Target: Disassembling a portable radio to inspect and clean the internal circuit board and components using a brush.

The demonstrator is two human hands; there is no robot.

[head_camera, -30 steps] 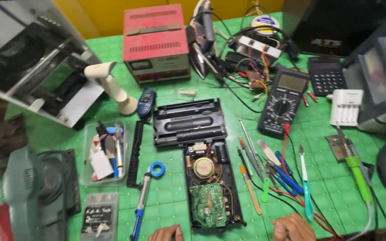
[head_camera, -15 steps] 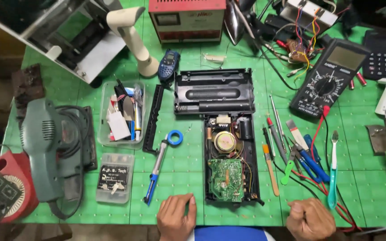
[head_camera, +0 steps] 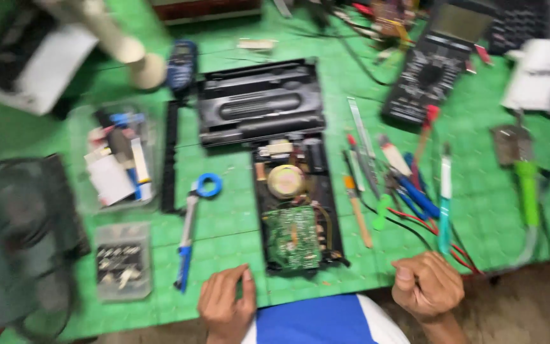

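Note:
An opened black radio case (head_camera: pixel 297 204) lies on the green cutting mat (head_camera: pixel 237 210), showing a round speaker and a green circuit board (head_camera: pixel 291 237). Its black back cover (head_camera: pixel 259 102) lies just beyond it. My left hand (head_camera: pixel 227 304) rests on the mat's near edge, fingers curled, holding nothing, just left of the radio. At the near right my right hand (head_camera: pixel 428 285) is closed in a loose fist, empty, beside red wires. The whole view is blurred.
Screwdrivers, tweezers and pliers (head_camera: pixel 389 185) lie right of the radio. A multimeter (head_camera: pixel 431 70) sits far right, a green soldering iron (head_camera: pixel 526 191) at the right edge. A blue-ringed tool (head_camera: pixel 189 226), two clear parts boxes (head_camera: pixel 119 156) and a power tool (head_camera: pixel 20 236) sit left.
The view has moved closer and blurred. Both hands have come further into view at the near edge; nothing on the mat has moved.

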